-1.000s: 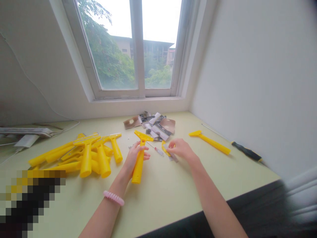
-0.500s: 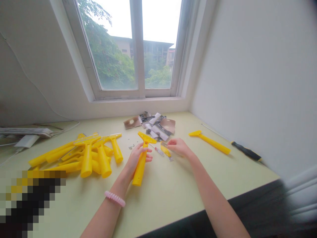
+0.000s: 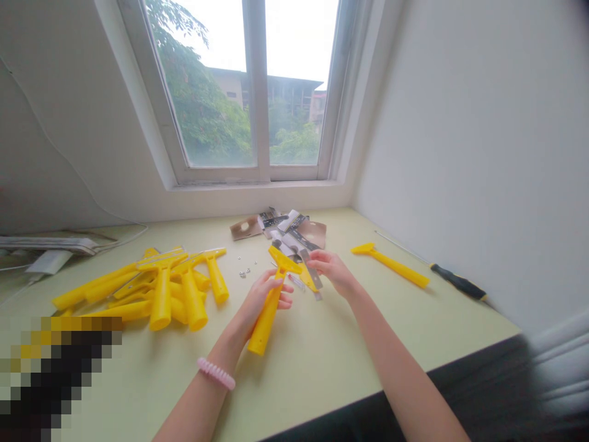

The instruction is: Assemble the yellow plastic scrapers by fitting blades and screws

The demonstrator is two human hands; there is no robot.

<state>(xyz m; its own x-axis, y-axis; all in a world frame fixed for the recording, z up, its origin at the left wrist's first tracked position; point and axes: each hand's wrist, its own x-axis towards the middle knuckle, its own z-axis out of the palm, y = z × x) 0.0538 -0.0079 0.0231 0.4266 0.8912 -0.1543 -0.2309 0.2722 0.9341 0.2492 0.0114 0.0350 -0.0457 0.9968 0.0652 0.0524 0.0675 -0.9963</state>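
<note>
In my left hand (image 3: 264, 294) is a yellow scraper handle (image 3: 271, 307), gripped around its shaft and tilted with its wide head up. My right hand (image 3: 334, 270) pinches a thin grey metal blade (image 3: 311, 263) just right of that head, with a small gap between them. Partly behind the blade lies a small yellow tool (image 3: 309, 280) with a metal tip, perhaps a cutter. Beside it rests a small screwdriver (image 3: 297, 282) with a clear handle. Several tiny metal screws or nuts (image 3: 243, 272) lie left of my left hand.
A pile of yellow scrapers (image 3: 161, 294) covers the table's left side. Torn cardboard packaging (image 3: 294, 233) sits near the window. At the right lie another yellow scraper (image 3: 396, 267) and a long black-handled screwdriver (image 3: 455, 281). A power strip (image 3: 50, 261) stands at the far left.
My right hand has lifted the metal blade off the table area by the small yellow tool. My left hand has shifted slightly right with the scraper handle.
</note>
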